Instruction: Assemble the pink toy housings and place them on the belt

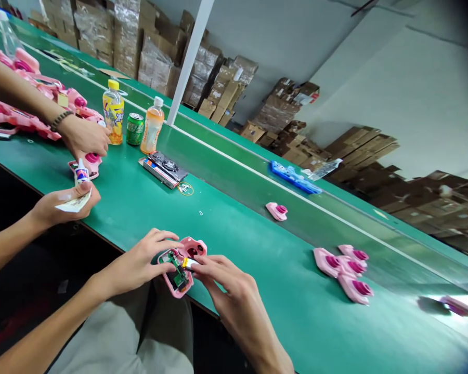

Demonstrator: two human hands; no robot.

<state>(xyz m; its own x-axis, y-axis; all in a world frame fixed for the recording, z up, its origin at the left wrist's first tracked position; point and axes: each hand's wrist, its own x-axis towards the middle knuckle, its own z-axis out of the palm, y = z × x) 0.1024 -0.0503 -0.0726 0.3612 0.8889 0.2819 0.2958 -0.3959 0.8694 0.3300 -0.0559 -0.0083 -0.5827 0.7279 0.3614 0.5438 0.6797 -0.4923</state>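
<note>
My left hand [142, 259] grips the left side of an open pink plastic toy shell [179, 270] at the near edge of the green belt [234, 228]. Inside the shell a green circuit board [178, 266] shows. My right hand [222, 278] pinches a small silvery-yellow part [188, 263] at the board. Both hands rest on the belt's front edge.
A co-worker's hands [81, 137] [64, 202] at the left hold a glue tube [80, 171] and a paper slip. Two bottles [113, 111] and a can [134, 129] stand behind, beside a flat device [164, 169]. Pink shells [345, 267] [276, 210] lie to the right; cardboard boxes [218, 88] stack beyond.
</note>
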